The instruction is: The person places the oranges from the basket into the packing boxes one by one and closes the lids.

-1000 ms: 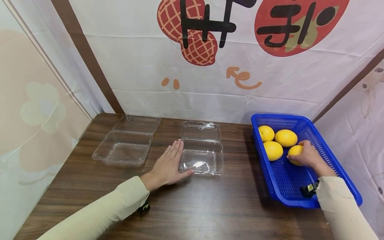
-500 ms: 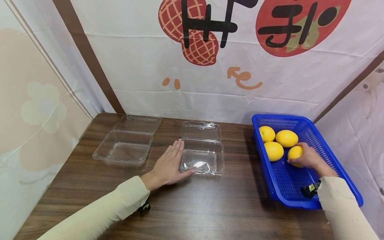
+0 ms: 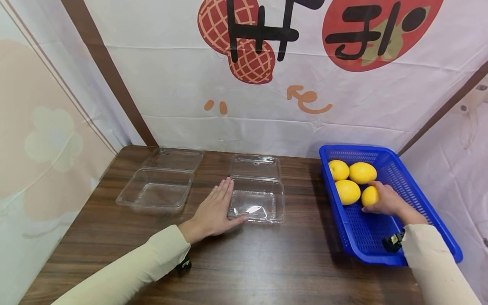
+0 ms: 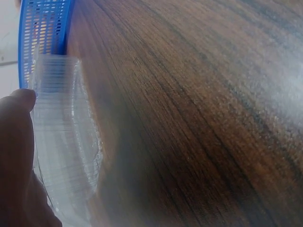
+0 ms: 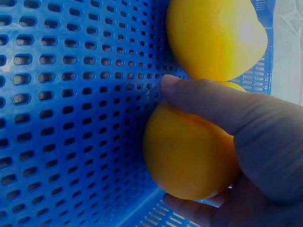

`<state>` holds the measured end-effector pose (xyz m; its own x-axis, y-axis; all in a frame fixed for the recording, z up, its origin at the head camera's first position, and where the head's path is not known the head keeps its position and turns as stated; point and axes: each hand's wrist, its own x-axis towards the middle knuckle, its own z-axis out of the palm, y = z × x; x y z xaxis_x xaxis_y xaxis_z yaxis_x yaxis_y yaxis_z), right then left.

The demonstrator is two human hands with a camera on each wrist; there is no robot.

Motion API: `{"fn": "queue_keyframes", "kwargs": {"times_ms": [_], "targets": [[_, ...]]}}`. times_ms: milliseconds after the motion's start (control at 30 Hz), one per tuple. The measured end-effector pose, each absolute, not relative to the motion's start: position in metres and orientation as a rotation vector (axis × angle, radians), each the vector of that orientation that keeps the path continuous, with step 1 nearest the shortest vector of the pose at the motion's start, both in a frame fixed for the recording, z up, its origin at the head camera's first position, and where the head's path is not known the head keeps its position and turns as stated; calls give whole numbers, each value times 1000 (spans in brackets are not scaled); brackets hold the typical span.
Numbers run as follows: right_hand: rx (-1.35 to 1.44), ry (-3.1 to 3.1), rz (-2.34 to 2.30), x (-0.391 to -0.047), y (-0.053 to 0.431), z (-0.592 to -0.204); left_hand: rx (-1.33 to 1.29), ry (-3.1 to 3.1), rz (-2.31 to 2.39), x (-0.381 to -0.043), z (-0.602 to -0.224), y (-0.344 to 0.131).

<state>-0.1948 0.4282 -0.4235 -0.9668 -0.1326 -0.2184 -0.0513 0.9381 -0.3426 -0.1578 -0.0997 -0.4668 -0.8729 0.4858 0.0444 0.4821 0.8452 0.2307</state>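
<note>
My right hand (image 3: 386, 200) grips a yellow lemon (image 3: 370, 196) inside the blue basket (image 3: 348, 235). In the right wrist view the thumb lies over this lemon (image 5: 189, 151) and fingers curl beneath it; another lemon (image 5: 215, 38) is close beside. Several lemons, including a front-left one (image 3: 347, 192) and a back one (image 3: 363, 173), sit at the basket's far left. My left hand (image 3: 213, 212) lies with straight fingers along the left side of an opened clear plastic clamshell box (image 3: 253, 201). Its thumb reaches the box's front edge; the left wrist view shows the thumb (image 4: 21, 101) at the rim.
A second clear clamshell box (image 3: 162, 192) stands to the left, its lid folded back. Both boxes rest on the dark wooden table (image 3: 267, 262). Behind the table hangs a printed white cloth (image 3: 171, 84), with more cloth at both sides.
My right hand has shifted slightly left with the lemon, bringing it nearer the others. The left hand stays at the box.
</note>
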Motion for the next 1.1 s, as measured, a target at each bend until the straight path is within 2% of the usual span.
{"fn": "queue_keyframes", "kwargs": {"times_ms": [567,1100], "targets": [[-307,2756,-443,-195,424,-409,791,3033,383,-158,-470,-100],[-328,2588,-397,-191,420,-397,789,3018,362,-157,-467,-100]]}}
